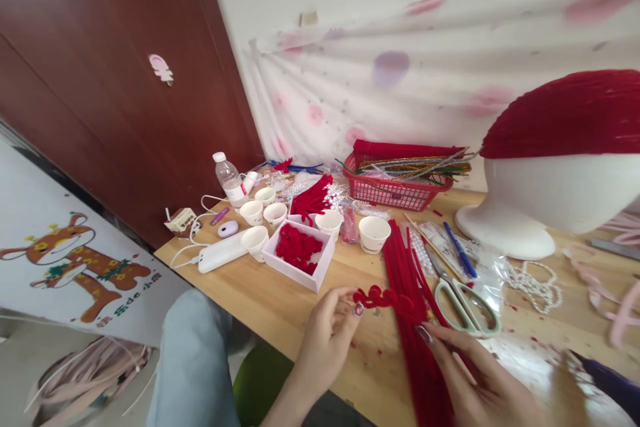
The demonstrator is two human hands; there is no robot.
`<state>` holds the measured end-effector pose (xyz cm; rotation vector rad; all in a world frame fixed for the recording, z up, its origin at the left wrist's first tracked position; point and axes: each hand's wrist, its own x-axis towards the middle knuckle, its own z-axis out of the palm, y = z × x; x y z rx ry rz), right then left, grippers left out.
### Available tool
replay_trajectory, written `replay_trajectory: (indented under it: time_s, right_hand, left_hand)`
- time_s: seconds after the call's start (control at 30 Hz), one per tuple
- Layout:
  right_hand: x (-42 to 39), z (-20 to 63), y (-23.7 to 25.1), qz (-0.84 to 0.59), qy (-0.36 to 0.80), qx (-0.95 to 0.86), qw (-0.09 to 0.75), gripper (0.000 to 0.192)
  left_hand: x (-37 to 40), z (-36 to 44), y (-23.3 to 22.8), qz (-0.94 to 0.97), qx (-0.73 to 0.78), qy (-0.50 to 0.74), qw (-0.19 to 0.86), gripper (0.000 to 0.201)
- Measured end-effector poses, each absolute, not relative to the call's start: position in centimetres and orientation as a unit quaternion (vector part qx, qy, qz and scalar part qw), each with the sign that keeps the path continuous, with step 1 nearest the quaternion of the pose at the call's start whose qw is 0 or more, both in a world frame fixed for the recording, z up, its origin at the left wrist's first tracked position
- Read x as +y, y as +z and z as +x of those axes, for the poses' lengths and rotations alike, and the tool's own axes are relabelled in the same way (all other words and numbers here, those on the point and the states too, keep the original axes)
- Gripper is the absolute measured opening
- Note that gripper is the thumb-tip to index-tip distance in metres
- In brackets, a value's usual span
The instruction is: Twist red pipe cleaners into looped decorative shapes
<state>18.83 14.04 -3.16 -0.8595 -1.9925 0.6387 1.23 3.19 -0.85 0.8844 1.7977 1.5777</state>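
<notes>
A red chenille stem point(379, 296), bent into a row of small loops, stretches between my hands above the table's front edge. My left hand point(330, 323) pinches its left end between thumb and fingers. At its right end, my right hand point(475, 373) has thumb and forefinger closed; the exact contact point is hard to make out. Beneath the looped piece lies a long bundle of straight red chenille stems point(410, 347), partly covered by my right hand. Scissors point(465, 307) with pale green handles rest just beyond my right hand. A white box point(291, 269) with red looped pieces stands beyond my left hand.
Several paper cups point(374, 237) stand around the box. A red basket point(395, 195) holds more stems at the back. A white foam head point(550, 193) wears a red covering point(565, 120). A blue pen point(460, 250), bead strands point(537, 288) and a bottle point(231, 181) are on the table point(370, 360).
</notes>
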Motion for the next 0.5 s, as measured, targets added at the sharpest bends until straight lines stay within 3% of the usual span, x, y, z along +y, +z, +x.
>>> replay_trajectory:
  time_s: [0.1,0.2,0.33,0.5]
  right_hand:
    - [13.9,18.7,-3.3,-0.336,0.262,-0.802,0.42,0.022]
    - [13.6,18.4,-3.5,-0.347,0.26,-0.8,0.414,0.025]
    - [13.5,18.0,-3.7,-0.333,0.249,-0.813,0.409,0.027]
    - [14.2,17.7,-4.0,-0.274,0.209,-0.847,0.405,0.022]
  left_hand:
    - [3.7,2.2,-1.5,0.271,0.612,0.639,0.379,0.03]
    - [3.7,2.6,-1.5,0.239,0.606,0.656,0.382,0.035]
    - [3.2,1.8,-1.9,0.248,0.625,0.649,0.355,0.035]
    - [2.5,0.4,-2.8,0.3,0.643,0.664,0.237,0.021]
